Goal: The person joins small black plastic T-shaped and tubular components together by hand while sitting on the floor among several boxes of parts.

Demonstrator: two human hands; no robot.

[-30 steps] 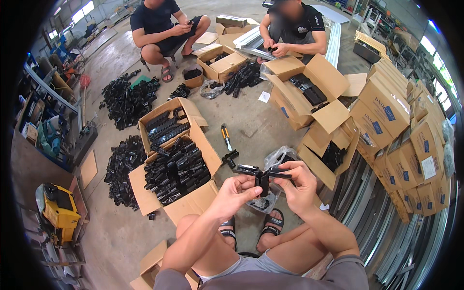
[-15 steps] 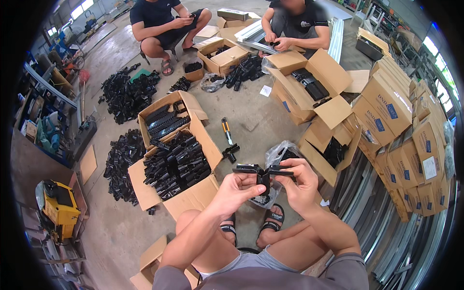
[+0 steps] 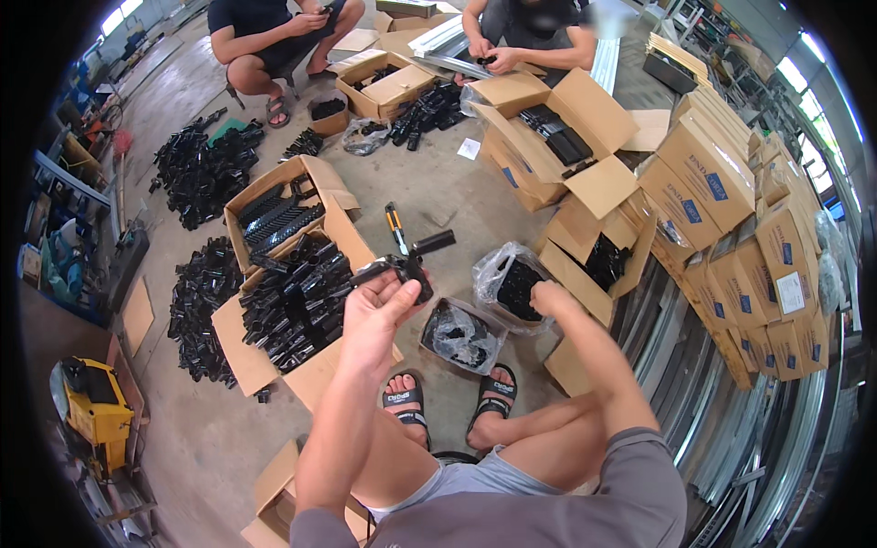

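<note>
Head view: the left hand [image 3: 376, 315] pinches a glossy black connector [image 3: 413, 278] just beyond its thumb; looks light, stiff, maybe slippery, best gripped by the hub. Rightward, the right hand [image 3: 547, 299] is at a plastic-lined box [image 3: 485, 272], its grip impossible to tell.

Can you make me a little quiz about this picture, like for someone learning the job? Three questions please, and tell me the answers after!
1. Pick one. What is the left hand holding?
A) a sandal
B) a black part
C) a cardboard box

2. True or false? The left hand and the right hand are both holding the black part.

3. Fill in the blank. The orange-and-black tool is lying on the ____.

Key:
1. B.
2. False. Only the left hand holds it; the right hand is at a plastic bag with small black pieces in it.
3. Floor.
</note>
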